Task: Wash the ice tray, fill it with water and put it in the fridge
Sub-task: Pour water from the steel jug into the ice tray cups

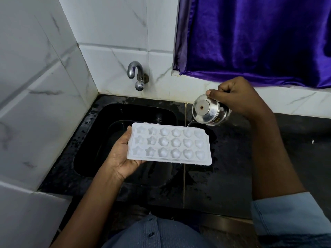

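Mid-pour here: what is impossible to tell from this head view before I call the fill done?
- Ice tray, head view: fill level of the cells; clear water on white plastic does not show.
- Steel cup, head view: water left inside; its base faces the camera.
- Left hand, head view: fingers hidden under the tray.
- Fridge: outside the frame.

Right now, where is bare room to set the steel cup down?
The wet black counter right of the sink, between right hand and front edge, is bare. Crowded over the sink: the left hand holds the ice tray while the steel cup pours.
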### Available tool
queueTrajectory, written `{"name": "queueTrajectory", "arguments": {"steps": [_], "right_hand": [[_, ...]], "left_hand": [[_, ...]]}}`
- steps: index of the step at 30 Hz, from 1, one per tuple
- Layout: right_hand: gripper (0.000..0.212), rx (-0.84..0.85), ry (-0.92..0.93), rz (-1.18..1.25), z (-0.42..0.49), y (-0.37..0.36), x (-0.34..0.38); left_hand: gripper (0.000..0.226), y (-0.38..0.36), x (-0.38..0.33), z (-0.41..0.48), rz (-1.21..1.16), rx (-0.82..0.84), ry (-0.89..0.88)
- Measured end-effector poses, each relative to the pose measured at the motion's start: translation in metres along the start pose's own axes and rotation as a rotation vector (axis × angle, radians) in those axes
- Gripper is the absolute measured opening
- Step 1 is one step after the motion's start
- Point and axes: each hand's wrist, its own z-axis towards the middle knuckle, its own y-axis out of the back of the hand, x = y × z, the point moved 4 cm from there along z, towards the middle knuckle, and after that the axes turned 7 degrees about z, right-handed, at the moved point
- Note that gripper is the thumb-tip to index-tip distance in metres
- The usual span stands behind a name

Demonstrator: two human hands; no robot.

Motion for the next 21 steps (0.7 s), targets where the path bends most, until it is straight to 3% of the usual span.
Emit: {"name": "queueTrajectory", "arguments": {"steps": [21], "right_hand": [[0.055, 0.021, 0.008, 0.002, 0.007, -0.017, 0.012]], "left_hand": [[0.060, -0.002, 0.002, -0.001, -0.010, -0.030, 0.021]]}}
